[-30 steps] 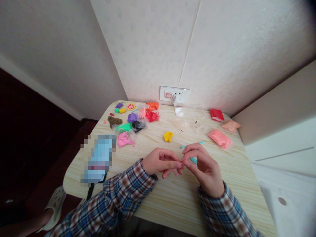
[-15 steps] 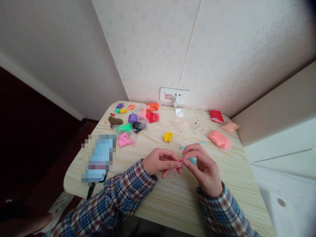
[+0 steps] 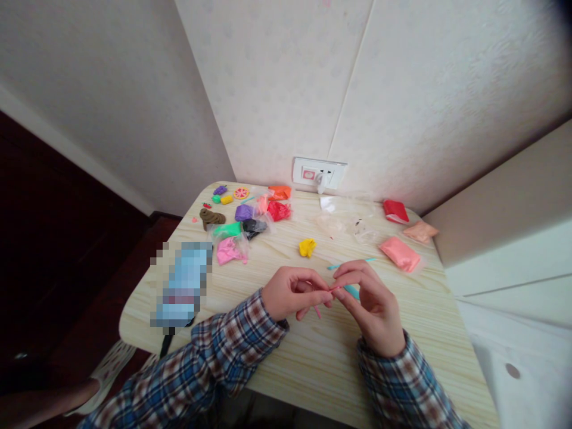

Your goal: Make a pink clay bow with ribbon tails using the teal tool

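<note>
Left hand and right hand are both pinching a tiny pink bit, fingertip to fingertip, nearside and right of the yellow lump; looks roughly crosswise, neither hand's closer.

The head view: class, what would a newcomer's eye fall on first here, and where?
Probably the left hand and right hand, meeting just below the picture's centre with a small pink piece pinched between them. Just beyond, a bright yellow lump stands out on the pale table. Then the cluster of colourful bags towards the table's far left catches the eye.
</note>
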